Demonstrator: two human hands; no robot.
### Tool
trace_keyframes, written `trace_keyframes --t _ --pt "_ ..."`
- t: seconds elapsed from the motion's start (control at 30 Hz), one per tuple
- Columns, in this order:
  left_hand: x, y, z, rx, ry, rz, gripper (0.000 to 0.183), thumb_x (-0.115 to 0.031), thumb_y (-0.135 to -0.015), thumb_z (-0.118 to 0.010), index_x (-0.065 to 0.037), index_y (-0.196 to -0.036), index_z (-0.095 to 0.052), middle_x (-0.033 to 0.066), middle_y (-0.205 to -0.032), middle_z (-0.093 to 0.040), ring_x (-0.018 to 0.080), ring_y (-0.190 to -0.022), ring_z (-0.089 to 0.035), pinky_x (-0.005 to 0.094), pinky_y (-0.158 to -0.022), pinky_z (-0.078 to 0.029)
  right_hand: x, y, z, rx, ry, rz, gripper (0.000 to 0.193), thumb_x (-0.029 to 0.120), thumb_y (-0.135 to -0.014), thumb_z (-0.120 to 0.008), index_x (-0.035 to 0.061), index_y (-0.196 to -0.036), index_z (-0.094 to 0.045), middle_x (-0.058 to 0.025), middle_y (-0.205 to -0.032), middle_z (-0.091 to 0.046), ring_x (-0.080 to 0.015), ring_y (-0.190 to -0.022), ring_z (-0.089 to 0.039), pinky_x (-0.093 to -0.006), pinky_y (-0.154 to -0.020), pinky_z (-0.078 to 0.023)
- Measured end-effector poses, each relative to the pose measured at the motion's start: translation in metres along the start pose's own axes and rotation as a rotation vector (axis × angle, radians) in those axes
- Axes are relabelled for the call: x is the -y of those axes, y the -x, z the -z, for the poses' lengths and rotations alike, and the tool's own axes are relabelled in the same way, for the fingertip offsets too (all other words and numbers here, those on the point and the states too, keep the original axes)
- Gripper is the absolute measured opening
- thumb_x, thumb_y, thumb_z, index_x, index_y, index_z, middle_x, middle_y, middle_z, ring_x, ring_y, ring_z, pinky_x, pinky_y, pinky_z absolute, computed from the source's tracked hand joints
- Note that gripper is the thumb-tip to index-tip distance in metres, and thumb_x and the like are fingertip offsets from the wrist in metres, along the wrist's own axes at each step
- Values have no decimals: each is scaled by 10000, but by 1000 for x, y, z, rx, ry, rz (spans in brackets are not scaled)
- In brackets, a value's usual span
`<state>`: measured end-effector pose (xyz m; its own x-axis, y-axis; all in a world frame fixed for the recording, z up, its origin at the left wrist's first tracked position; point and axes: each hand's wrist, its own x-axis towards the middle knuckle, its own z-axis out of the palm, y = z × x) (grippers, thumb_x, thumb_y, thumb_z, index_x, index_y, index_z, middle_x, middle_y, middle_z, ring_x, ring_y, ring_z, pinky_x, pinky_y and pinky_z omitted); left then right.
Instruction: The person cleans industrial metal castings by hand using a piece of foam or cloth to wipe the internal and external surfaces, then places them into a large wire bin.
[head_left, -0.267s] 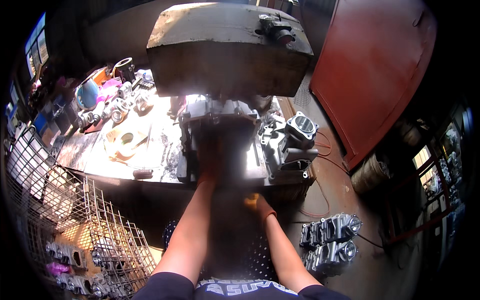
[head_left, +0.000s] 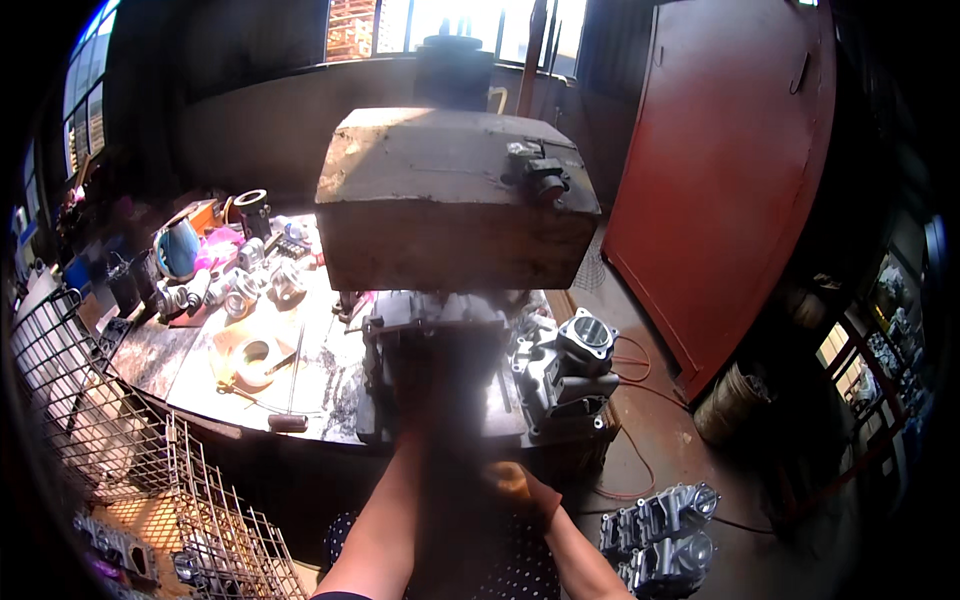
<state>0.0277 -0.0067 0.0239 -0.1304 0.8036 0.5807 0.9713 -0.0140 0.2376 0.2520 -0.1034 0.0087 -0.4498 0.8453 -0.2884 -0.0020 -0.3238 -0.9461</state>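
My left hand (head_left: 412, 440) reaches to the front of a grey metal casting (head_left: 376, 395) on the bench, under a big block-shaped machine head (head_left: 450, 245). A dark smear down the middle of the picture hides its fingers and whatever they touch. Low and to the right, just off the bench's front edge, is my right hand (head_left: 518, 484) in an orange-yellow glove. Its fingers look curled, but the smear covers what they may hold. Beside the casting on the right stands another silvery casting (head_left: 565, 375) with a round, flanged opening on top.
Metal parts, a blue container (head_left: 177, 248) and a ring-shaped piece (head_left: 254, 360) lie on the bench's left side. A wire-mesh cage (head_left: 215, 500) holds castings at lower left. More castings (head_left: 660, 530) sit on the floor at right, near an orange hose (head_left: 640, 470) and a red metal panel (head_left: 715, 190).
The view has tilted upward, so the bench and machine head sit lower and windows show at the top. Both hands stay in about the same place relative to the bench.
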Motion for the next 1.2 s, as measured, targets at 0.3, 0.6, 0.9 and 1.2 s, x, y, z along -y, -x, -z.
trace_keyframes --t 0.3,0.6,0.9,1.2 --pt "17 -10 19 13 124 91 438 -227 -843 -520 -34 -1235 -484 203 -1184 -518 341 -1133 -479 465 -979 -355 393 46 -70 181 377 1286 307 217 -912 -521 -55 -1045 -572 -141 -942 -637 -236 -878 -619 -353 -840 -481" --pt "12 -14 18 -75 247 69 417 -223 -851 -500 -22 -1216 -490 215 -1155 -524 345 -1118 -487 458 -969 -374 603 -163 -108 -585 1538 1250 335 220 -869 -538 83 -1172 -572 -135 -1143 -603 -214 -1013 -578 -302 -895 -442" --pt "9 -15 70 73 536 121 467 -228 -869 -491 -32 -1288 -429 183 -1276 -427 355 -1239 -346 472 -1066 -248 634 -222 -119 -725 1720 822 350 303 -840 -487 64 -1065 -608 -175 -1019 -633 -272 -923 -609 -380 -845 -462" --pt "13 -9 56 80 614 168 525 -211 -896 -479 -45 -1377 -350 177 -1440 -277 380 -1356 -179 496 -1106 -160 641 -247 -156 -953 2403 666 348 284 -775 -529 77 -1021 -662 -162 -1078 -633 -305 -992 -617 -388 -843 -488"
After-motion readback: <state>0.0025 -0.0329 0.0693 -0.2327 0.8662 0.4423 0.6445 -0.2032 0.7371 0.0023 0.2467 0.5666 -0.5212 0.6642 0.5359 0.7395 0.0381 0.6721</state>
